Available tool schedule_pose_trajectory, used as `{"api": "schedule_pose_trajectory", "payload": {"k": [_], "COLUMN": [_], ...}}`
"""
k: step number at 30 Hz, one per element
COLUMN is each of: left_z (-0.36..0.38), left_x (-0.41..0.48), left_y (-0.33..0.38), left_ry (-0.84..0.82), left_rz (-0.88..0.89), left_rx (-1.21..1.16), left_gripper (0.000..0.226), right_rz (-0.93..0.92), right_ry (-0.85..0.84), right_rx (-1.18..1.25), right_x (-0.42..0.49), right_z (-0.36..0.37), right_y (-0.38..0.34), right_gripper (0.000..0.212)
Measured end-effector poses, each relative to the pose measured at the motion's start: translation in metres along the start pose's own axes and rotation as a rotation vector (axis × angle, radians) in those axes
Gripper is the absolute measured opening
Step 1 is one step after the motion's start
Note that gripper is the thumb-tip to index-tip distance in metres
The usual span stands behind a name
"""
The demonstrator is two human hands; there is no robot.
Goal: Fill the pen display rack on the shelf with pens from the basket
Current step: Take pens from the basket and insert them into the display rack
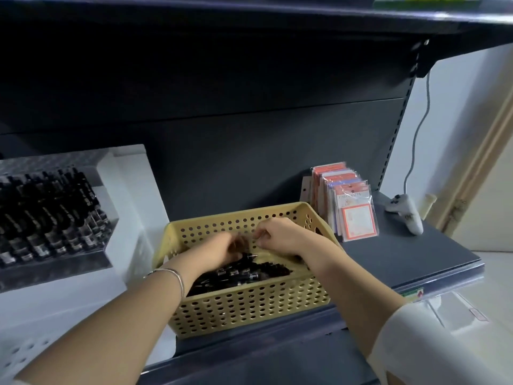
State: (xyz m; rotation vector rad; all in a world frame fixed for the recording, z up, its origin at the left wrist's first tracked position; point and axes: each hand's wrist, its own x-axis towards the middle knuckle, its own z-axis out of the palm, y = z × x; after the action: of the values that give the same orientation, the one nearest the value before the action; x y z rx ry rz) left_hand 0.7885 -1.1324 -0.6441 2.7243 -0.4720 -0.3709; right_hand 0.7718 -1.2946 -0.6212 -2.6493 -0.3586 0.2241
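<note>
Black pens [249, 272] are heaped in the basket [249, 301], long axes running left-right, just under the left hand [219, 250] and right hand [283, 234]; the left is nearer the rack [125, 176]; both are curled but blurred; a grip cannot be told.

No wording can be read with certainty. The front clear plastic packet with a red-bordered card [356, 215] carries a line of capital letters along its top, too blurred to spell out. The white game controller [406, 216] bears small dark marks, and the black pens [50, 218] in the clear display rack [104, 175] show pale label bands, all illegible.
</note>
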Motion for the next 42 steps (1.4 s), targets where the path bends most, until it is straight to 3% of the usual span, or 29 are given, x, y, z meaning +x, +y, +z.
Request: {"api": "schedule_pose_trajectory", "payload": {"k": [7, 11, 16, 24, 28, 32, 37, 42], "left_z": [0.015, 0.019, 0.024, 0.02, 0.02, 0.019, 0.019, 0.006], "left_x": [-0.021, -0.038, -0.053, -0.046, -0.044, -0.045, -0.043, -0.049], "left_y": [-0.001, 0.005, 0.012, 0.028, 0.035, 0.032, 0.026, 0.031], "left_ry": [0.112, 0.274, 0.333, 0.218, 0.054, 0.014, 0.105, 0.371], "left_rz": [-0.007, -0.026, -0.082, -0.207, -0.18, -0.13, -0.102, 0.005], "left_rx": [0.106, 0.255, 0.311, 0.298, 0.248, 0.135, 0.144, 0.049], "left_gripper": [0.044, 0.05, 0.053, 0.054, 0.068, 0.06, 0.053, 0.042], "right_rz": [0.061, 0.077, 0.095, 0.089, 0.081, 0.102, 0.102, 0.127], "right_ry": [-0.027, 0.085, 0.215, 0.266, 0.261, 0.251, 0.282, 0.346], "right_rx": [-0.044, -0.023, 0.017, 0.041, 0.042, 0.036, 0.086, 0.217], "right_x": [-0.016, -0.033, -0.051, -0.055, -0.051, -0.047, -0.05, -0.05], "right_z": [0.015, 0.021, 0.026, 0.029, 0.025, 0.027, 0.025, 0.016], "right_y": [0.006, 0.008, 0.007, 0.006, 0.007, 0.01, 0.012, 0.008], "right_gripper": [0.027, 0.03, 0.031, 0.031, 0.031, 0.028, 0.028, 0.03]}}
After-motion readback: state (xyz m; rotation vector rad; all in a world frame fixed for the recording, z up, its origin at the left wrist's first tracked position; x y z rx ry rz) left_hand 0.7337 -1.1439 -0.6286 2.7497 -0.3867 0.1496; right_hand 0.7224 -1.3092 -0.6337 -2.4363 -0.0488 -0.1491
